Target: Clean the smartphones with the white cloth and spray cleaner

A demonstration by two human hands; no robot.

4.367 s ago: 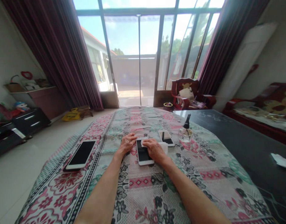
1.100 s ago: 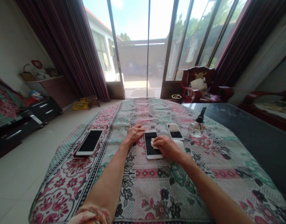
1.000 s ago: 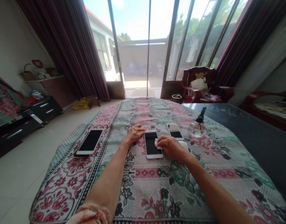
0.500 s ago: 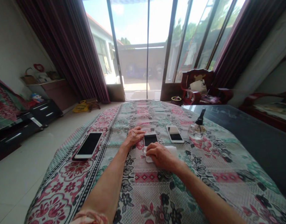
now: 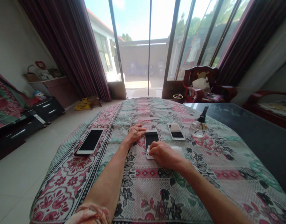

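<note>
Holds a thin, crumpled white tissue [image 5: 177, 150] pinched in the curled fingers of the bare right hand [image 5: 163, 154], over the 5 o'clock part of a rectangular white-framed phone with a black screen [image 5: 152, 137], lying face up. Rests the bare left hand [image 5: 135, 133] palm down, fingers loosely extended, by its 11 o'clock corner; cannot tell whether touching. Has, from that phone, a black-screened white phone [image 5: 91, 141] at 9 o'clock, well apart; a smaller white phone [image 5: 176, 131] near, at 2 o'clock; and beyond that, toward 3 o'clock, an upright rounded clear bottle with a black nozzle [image 5: 199, 129]. Works on a cloth-draped surface [image 5: 138, 199] patterned with pink, green and grey flowers.
</note>
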